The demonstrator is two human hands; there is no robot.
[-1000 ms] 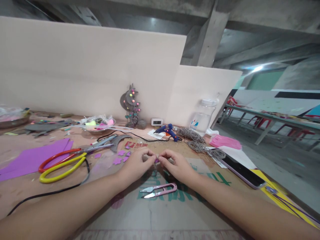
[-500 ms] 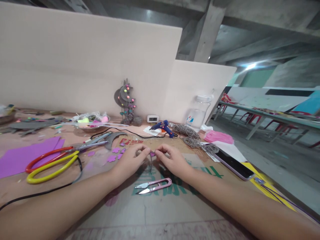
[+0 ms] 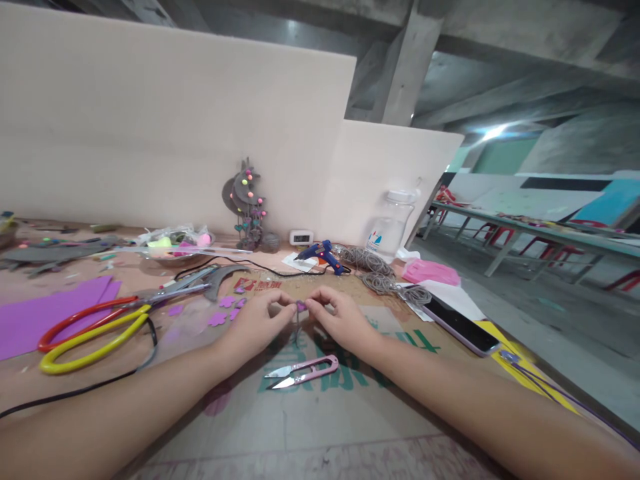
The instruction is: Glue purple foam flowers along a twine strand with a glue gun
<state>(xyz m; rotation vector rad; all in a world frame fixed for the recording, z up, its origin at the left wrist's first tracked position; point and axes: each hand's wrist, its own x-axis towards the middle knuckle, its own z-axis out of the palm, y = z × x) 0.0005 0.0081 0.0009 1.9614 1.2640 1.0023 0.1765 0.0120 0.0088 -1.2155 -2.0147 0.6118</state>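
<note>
Pinching a small purple piece (image 3: 301, 306) from either side, the left hand (image 3: 257, 323) and the right hand (image 3: 337, 317) faced each other above the cardboard (image 3: 240, 417), thumb and forefinger narrow on each. The piece sat between the fingertips, which hid part of it, and a thin grey string (image 3: 298, 328) hung below it. How the remaining fingers were curled could not be told. Just below the hands, on the cardboard, lay pink thread snips (image 3: 314, 369), blades apart and pointing left. Several purple flowers (image 3: 218, 319) lay beside the left hand. Farther left, scissors (image 3: 95, 339) with one red and one yellow handle rested partly over purple sheets (image 3: 45, 317). Beyond the hands, a blue glue gun (image 3: 324, 252) lay near loops of grey cord (image 3: 367, 260), with a small clock (image 3: 301, 237) behind it and a clear bottle (image 3: 391, 227) standing near the board (image 3: 190, 133). On the right, a phone (image 3: 461, 325) lay face up, one end near a yellow sheet (image 3: 530, 373). A grey moon ornament (image 3: 244, 197) dotted with bright beads stood at the back.
</note>
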